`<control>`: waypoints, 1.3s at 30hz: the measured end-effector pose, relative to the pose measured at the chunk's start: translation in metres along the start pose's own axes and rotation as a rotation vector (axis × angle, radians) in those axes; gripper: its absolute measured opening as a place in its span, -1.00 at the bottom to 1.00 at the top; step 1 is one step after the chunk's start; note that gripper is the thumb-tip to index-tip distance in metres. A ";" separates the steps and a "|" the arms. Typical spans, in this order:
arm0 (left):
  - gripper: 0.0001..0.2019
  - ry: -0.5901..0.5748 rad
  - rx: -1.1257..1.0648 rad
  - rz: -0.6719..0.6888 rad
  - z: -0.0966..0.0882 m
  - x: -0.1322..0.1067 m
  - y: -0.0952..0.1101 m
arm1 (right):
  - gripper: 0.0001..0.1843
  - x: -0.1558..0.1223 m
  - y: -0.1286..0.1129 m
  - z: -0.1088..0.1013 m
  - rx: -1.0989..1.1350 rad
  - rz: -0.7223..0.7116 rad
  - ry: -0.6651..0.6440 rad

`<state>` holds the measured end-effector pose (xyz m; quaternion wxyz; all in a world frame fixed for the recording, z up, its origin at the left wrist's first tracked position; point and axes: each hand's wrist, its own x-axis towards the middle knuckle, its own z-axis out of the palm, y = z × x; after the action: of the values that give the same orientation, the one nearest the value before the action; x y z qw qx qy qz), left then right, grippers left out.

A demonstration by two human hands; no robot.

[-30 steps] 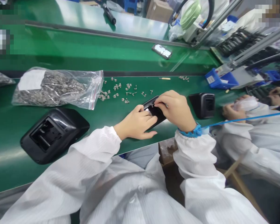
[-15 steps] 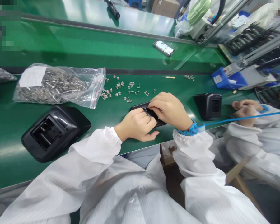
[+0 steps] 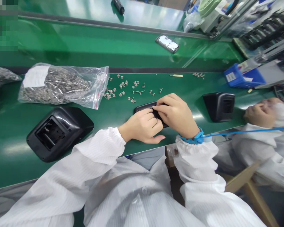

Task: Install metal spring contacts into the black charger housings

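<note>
Green bench (image 3: 123, 116), as before: both hands (image 3: 145, 126) (image 3: 176, 115) still pinching black housing (image 3: 144, 108)

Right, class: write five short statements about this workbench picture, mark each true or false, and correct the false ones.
1. Both hands, left hand and right hand, rest on one black housing. True.
2. The clear bag lies right of the hands. False: it lies to their left.
3. Small metal springs are scattered on the green belt. True.
4. The blue wrist strap is on the left wrist. False: the right.
5. The second black housing is being held. False: it lies untouched.
</note>
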<state>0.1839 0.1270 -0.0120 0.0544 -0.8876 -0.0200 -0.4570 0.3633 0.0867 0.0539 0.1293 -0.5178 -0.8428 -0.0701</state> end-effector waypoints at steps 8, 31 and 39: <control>-0.52 -0.112 -0.007 -0.041 0.001 -0.004 0.001 | -0.65 -0.007 0.001 0.000 0.075 0.068 0.029; -0.55 -0.098 -0.001 -0.009 -0.014 0.001 0.004 | -0.71 -0.011 0.015 -0.009 0.277 0.069 0.177; -0.45 -0.376 0.105 -0.275 -0.095 -0.034 0.076 | -0.83 0.038 0.022 0.033 0.540 0.176 0.112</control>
<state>0.0934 0.0408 0.0091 0.0333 -0.9419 -0.1742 -0.2851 0.3613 0.1376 0.0328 0.3145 -0.5310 -0.7744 0.1397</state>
